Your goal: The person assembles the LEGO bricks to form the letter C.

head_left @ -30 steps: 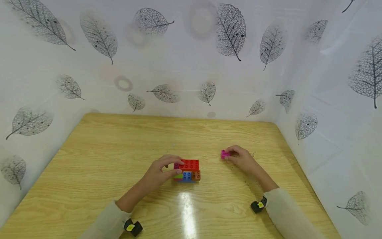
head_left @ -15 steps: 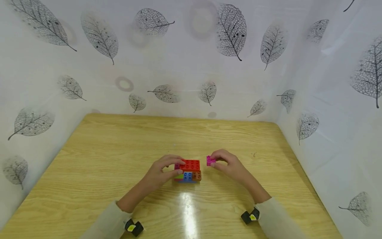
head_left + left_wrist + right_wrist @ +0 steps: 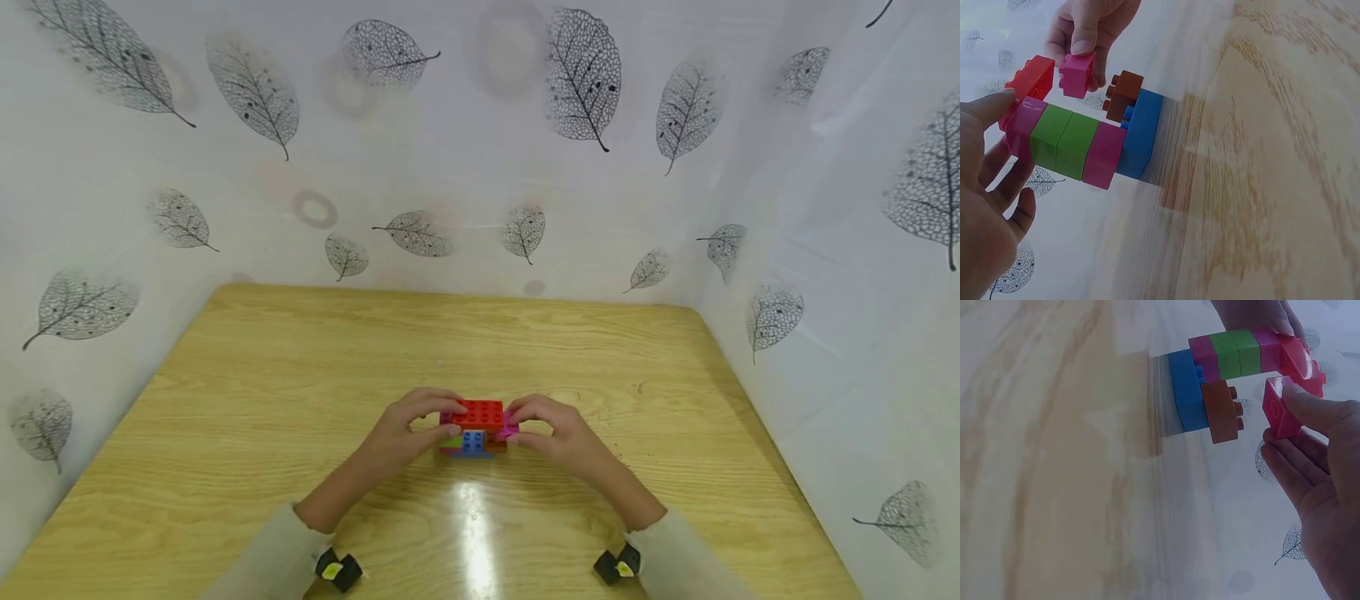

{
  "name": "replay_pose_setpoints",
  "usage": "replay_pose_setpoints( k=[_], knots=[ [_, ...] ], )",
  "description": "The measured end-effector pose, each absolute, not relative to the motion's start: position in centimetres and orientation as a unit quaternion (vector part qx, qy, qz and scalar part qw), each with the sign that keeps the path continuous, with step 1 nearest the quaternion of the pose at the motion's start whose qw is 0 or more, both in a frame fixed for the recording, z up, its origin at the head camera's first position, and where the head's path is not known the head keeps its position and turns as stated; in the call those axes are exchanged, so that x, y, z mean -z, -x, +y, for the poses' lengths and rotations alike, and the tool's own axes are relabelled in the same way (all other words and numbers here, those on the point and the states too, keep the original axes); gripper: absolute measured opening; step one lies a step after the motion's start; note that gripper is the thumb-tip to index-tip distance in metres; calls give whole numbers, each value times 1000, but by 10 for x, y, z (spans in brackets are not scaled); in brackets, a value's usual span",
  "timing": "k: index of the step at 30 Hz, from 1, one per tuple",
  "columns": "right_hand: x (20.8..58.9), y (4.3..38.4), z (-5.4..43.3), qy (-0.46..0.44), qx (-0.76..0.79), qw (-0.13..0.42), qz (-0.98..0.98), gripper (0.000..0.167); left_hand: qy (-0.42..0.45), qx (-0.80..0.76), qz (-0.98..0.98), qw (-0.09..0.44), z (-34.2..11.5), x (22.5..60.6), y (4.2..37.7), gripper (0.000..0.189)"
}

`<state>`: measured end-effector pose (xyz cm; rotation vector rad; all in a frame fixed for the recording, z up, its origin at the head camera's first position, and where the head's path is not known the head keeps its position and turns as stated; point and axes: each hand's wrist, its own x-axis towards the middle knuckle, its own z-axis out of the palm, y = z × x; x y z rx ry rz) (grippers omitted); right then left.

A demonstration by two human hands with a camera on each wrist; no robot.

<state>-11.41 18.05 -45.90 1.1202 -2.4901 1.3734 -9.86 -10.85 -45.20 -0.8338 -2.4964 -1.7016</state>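
Note:
Mid-table stands a toy brick structure: a blue brick (image 3: 1141,134) at the bottom, and on one end a column of a magenta brick (image 3: 1104,155), two green bricks (image 3: 1077,145) and another magenta brick (image 3: 1024,128). A long red brick (image 3: 483,412) tops the column and juts out sideways. On the blue base's other end sits a brown brick (image 3: 1219,411). My left hand (image 3: 411,425) holds the structure's top, thumb and fingers around the red brick's end. My right hand (image 3: 558,429) pinches a small pink brick (image 3: 1277,406) between the brown and red bricks, apart from the brown one.
The wooden table (image 3: 315,350) surrounds the structure. A white leaf-printed sheet (image 3: 465,150) stands along its back and sides. Each wrist carries a small black camera, one at the left sleeve (image 3: 270,554) and one at the right sleeve (image 3: 682,554).
My right hand has carried the pink brick leftward and nearer to me, from the table at right to the structure's right end. My left hand has kept its hold in place.

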Motion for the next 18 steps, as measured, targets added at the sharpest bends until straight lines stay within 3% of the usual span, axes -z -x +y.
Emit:
replay_pose_setpoints(
  k=[10,18],
  knots=[
    [461,109,171,-383,-458,78,-799,19,269,542,-796,5,-110,452,98,28],
    [459,105,168,-354,-478,64,-801,20,289,522,-802,38,-109,453,99,26]
  ],
)
